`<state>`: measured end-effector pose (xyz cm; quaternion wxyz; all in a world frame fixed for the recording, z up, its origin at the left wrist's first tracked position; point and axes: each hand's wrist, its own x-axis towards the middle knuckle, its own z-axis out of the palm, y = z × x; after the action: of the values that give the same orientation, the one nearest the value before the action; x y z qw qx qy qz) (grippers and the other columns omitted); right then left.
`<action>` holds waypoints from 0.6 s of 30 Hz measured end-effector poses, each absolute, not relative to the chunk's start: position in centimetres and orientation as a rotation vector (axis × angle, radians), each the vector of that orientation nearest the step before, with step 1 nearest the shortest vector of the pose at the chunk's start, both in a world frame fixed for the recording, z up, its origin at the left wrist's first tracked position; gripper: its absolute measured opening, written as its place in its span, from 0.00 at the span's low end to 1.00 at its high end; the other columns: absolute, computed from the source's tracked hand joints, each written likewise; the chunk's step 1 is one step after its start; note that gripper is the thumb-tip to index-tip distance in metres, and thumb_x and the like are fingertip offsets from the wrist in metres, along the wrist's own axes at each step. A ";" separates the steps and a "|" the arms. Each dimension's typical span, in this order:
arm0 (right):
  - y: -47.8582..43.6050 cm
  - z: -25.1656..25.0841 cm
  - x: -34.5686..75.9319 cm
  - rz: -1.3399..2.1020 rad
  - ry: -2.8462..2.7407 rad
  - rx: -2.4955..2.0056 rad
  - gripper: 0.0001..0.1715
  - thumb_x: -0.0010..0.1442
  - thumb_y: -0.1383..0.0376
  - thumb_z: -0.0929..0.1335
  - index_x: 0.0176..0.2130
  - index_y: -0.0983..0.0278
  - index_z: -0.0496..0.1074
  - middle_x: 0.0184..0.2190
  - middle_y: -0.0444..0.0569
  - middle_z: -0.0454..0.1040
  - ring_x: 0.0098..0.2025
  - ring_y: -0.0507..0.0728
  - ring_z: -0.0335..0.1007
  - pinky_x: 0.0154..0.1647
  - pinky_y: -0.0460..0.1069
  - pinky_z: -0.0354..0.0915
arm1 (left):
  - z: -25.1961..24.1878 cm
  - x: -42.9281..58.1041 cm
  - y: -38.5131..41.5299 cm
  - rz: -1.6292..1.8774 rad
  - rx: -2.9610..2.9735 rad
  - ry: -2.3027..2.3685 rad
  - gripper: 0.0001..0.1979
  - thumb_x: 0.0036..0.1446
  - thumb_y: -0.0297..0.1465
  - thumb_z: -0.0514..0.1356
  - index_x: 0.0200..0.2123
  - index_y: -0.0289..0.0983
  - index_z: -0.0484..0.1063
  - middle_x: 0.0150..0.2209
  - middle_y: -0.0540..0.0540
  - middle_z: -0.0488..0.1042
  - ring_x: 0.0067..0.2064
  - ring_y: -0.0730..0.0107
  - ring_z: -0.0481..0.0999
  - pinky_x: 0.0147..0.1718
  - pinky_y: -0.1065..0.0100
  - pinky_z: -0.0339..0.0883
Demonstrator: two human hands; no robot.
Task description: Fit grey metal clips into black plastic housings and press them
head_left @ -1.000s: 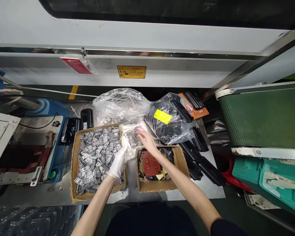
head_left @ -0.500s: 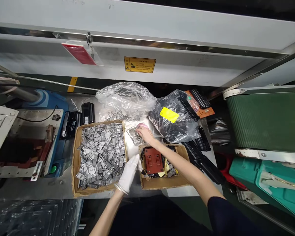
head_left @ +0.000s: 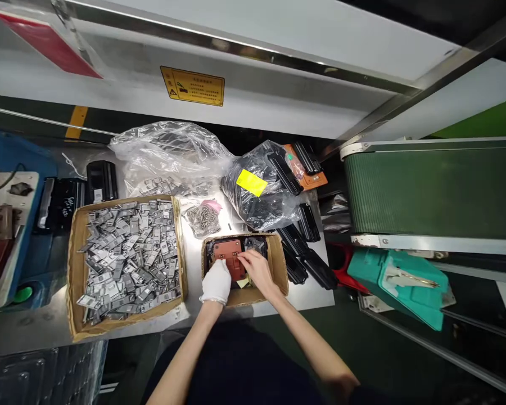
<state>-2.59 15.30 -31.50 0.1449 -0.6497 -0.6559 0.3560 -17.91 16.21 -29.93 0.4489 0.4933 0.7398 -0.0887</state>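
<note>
My left hand (head_left: 216, 281), in a white glove, and my bare right hand (head_left: 257, 271) both reach into a small cardboard box (head_left: 274, 270). Inside it lies a red-brown rectangular plastic part (head_left: 227, 259), with dark pieces around it. My right fingertips touch near that part's edge, and the gloved fingers are beside it. Whether either hand grips it, I cannot tell. To the left stands a larger cardboard box (head_left: 73, 270) full of silver metal clips (head_left: 129, 261). A small transparent bag of screws (head_left: 202, 220) lies beyond both hands.
Behind the boxes lie a transparent bag of metal parts (head_left: 168, 149) and a black-filled bag with a yellow label (head_left: 251, 183). Black elongated parts (head_left: 307, 267) lie to the right. A green conveyor belt (head_left: 430, 188) runs further right, above a teal case (head_left: 398, 288).
My right hand has left the screw bag and moved into the small box. My left hand has moved there from over the clips. The camera view has also shifted.
</note>
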 end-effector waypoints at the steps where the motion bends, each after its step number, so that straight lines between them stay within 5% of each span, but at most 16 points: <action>1: 15.6 -32.2 -2.9 1.041 -1.908 -1.864 0.12 0.67 0.69 0.64 0.40 0.62 0.78 0.42 0.52 0.80 0.43 0.59 0.77 0.49 0.51 0.71 | -30.1 -17.8 16.5 -0.242 1.236 1.844 0.18 0.74 0.33 0.46 0.47 0.30 0.73 0.42 0.38 0.79 0.45 0.60 0.80 0.51 0.54 0.70; 9: 16.6 -33.8 -3.7 1.113 -2.028 -1.862 0.12 0.68 0.72 0.63 0.39 0.64 0.76 0.42 0.54 0.77 0.44 0.58 0.73 0.47 0.50 0.66 | -31.8 -17.5 17.1 -0.222 1.218 1.902 0.15 0.71 0.37 0.55 0.44 0.30 0.74 0.42 0.40 0.78 0.45 0.61 0.78 0.52 0.53 0.70; 13: 17.7 -34.0 -3.5 1.139 -2.010 -1.898 0.09 0.64 0.74 0.66 0.37 0.64 0.75 0.37 0.49 0.76 0.36 0.54 0.71 0.39 0.47 0.63 | -32.4 -18.0 17.5 -0.078 1.127 1.847 0.14 0.71 0.34 0.54 0.39 0.31 0.74 0.41 0.42 0.77 0.46 0.63 0.77 0.54 0.54 0.69; 18: 19.2 -34.2 -3.5 1.200 -1.980 -1.889 0.09 0.57 0.76 0.69 0.31 0.63 0.73 0.29 0.43 0.73 0.29 0.52 0.66 0.32 0.46 0.57 | -33.5 -17.9 17.1 0.152 0.776 1.793 0.20 0.72 0.42 0.53 0.32 0.33 0.70 0.26 0.51 0.70 0.27 0.73 0.71 0.32 0.67 0.71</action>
<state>-3.48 19.20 -34.22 0.0768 -0.6302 -0.6607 0.4005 -17.94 17.06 -33.50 0.5571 0.3289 0.7598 0.0646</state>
